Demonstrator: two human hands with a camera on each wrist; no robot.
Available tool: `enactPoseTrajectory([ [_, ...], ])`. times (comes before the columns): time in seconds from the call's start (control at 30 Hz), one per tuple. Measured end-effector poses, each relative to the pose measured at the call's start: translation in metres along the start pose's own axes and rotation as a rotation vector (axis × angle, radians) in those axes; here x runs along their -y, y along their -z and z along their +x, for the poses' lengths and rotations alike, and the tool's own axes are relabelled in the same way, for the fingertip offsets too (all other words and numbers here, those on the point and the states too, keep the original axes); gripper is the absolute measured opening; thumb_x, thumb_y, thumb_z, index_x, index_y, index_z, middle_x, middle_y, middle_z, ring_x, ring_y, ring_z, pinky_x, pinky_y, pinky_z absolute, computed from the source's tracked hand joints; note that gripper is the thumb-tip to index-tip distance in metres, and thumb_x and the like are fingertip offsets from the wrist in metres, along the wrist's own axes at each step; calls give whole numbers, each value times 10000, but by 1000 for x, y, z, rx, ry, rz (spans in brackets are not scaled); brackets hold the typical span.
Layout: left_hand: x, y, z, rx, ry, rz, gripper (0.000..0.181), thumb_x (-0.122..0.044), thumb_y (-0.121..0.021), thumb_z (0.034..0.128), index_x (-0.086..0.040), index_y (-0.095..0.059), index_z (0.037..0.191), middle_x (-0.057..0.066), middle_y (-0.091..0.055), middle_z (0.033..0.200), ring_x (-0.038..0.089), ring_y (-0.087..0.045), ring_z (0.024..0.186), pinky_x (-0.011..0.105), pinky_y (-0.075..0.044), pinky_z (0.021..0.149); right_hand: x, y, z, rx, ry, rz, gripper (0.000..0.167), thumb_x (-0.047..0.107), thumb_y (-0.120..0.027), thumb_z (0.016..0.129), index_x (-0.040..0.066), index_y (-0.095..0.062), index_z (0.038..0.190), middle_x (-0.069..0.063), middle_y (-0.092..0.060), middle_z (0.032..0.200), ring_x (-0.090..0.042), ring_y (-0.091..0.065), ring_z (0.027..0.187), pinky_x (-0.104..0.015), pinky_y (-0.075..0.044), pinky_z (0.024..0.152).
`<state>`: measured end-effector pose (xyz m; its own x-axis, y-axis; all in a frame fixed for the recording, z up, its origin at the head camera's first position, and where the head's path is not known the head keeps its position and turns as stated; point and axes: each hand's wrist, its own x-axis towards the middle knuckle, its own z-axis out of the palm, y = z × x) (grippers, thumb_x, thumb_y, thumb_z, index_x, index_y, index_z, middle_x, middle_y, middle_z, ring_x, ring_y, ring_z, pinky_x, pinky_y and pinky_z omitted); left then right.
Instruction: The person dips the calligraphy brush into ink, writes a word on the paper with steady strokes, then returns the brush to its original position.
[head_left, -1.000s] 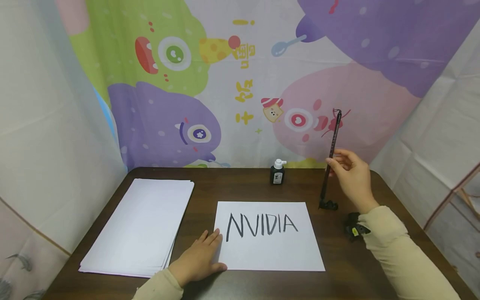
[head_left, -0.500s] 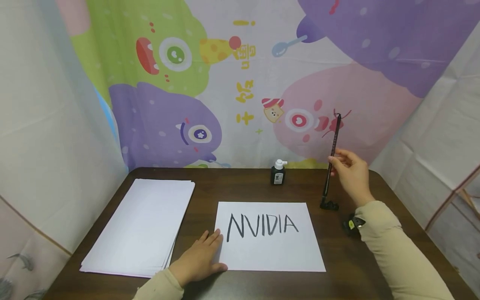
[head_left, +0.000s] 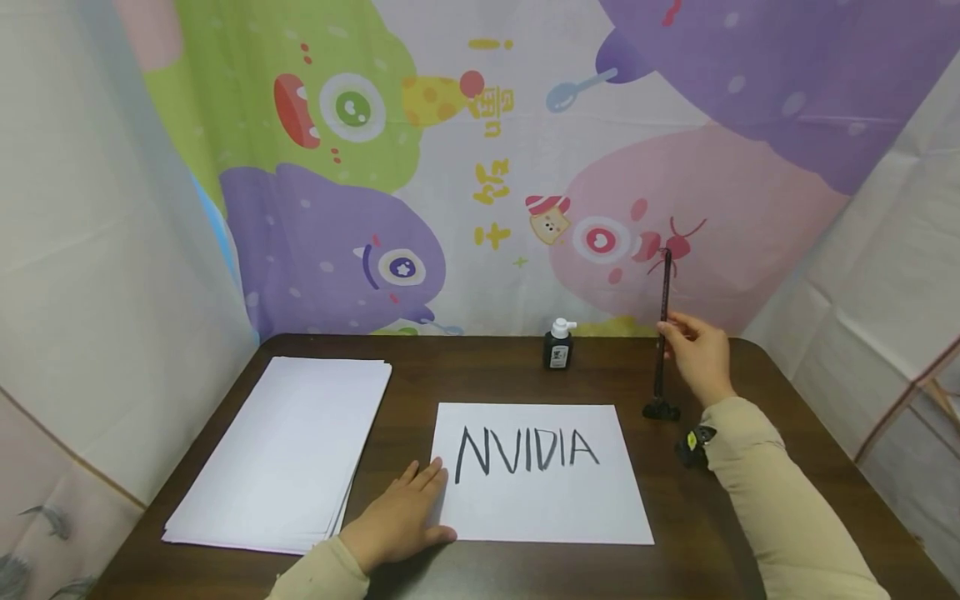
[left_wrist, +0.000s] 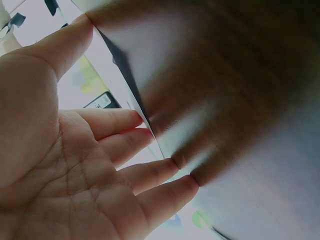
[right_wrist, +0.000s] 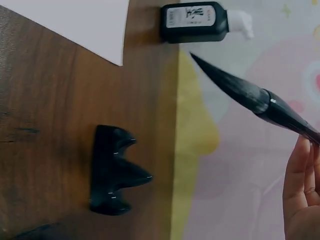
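Note:
My right hand point(head_left: 699, 358) pinches a dark calligraphy brush point(head_left: 664, 287) by its shaft, bristles down. In the right wrist view the pointed black bristles point(right_wrist: 230, 90) are apart from the black, peaked brush rest point(right_wrist: 110, 172) on the table. The head view shows the brush's lower end in line with that rest. A white sheet point(head_left: 547, 508) bears "NVIDIA" in black brush strokes point(head_left: 525, 452). Flat on the left edge of this sheet rests my left hand point(head_left: 397, 512), fingers spread. The left wrist view shows its palm point(left_wrist: 65, 170) and fingertips along a bright edge.
A stack of white paper point(head_left: 285, 450) lies at the left of the brown table point(head_left: 480, 371). Toward the back stands a black ink bottle point(head_left: 558, 346) with a white spout. A cartoon-printed curtain point(head_left: 480, 167) hangs behind the table. Black wrist gear point(head_left: 693, 446) sits at my right cuff.
My right hand has lowered a little, and the brush has come down and turned more upright. The right forearm has shifted left. My left hand stays on the sheet.

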<state>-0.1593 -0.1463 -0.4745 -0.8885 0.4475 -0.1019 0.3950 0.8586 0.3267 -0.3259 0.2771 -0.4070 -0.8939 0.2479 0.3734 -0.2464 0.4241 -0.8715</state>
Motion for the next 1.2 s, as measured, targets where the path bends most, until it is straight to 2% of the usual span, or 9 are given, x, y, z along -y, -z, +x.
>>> enactPoseTrajectory([
  [0.23,-1,1,0,-3,-5,8,842,-463,-744,812,43,-452,1418,224,-389,1532,533,-348,1378,664,-384,1045,-20,-1,-1,-4,-46,-62,354,175,-675,930,-48,-666,1205,161,-608,702,35,-557,516,-148,-505,484],
  [0.37,-1,1,-1,-3,-3,11,840,-462,-745,812,45,-455,1416,226,-392,1529,533,-351,1376,664,-387,1042,-29,-3,-4,9,-65,-154,348,203,-660,943,-16,-673,1214,-30,-693,809,55,-528,485,-143,-464,465],
  [0.5,-1,1,-1,-2,1,1,841,-457,-747,812,47,-451,1417,226,-390,1530,531,-346,1379,669,-381,1044,-36,-5,-8,24,-88,-200,341,203,-652,948,-6,-674,1217,-207,-703,971,31,-536,500,-148,-458,475],
  [0.6,0,1,-1,-3,3,-4,842,-454,-748,811,45,-449,1420,222,-388,1533,529,-341,1383,670,-374,1050,-39,-7,-11,33,-104,-213,341,196,-653,947,-6,-671,1222,-218,-703,977,16,-539,496,-153,-458,475],
  [0.83,0,1,-1,-9,4,-6,841,-449,-752,809,42,-450,1420,220,-388,1534,524,-338,1387,667,-371,1054,-51,-10,-13,49,-121,-253,335,188,-652,947,-13,-672,1215,-112,-689,801,2,-522,476,-185,-429,443],
  [1.2,0,1,-1,-5,3,-2,839,-455,-745,813,41,-449,1421,221,-389,1532,526,-340,1386,665,-373,1054,-73,-15,-13,68,-148,-294,342,197,-647,947,-17,-672,1212,-153,-704,859,-11,-533,497,-182,-468,480],
])
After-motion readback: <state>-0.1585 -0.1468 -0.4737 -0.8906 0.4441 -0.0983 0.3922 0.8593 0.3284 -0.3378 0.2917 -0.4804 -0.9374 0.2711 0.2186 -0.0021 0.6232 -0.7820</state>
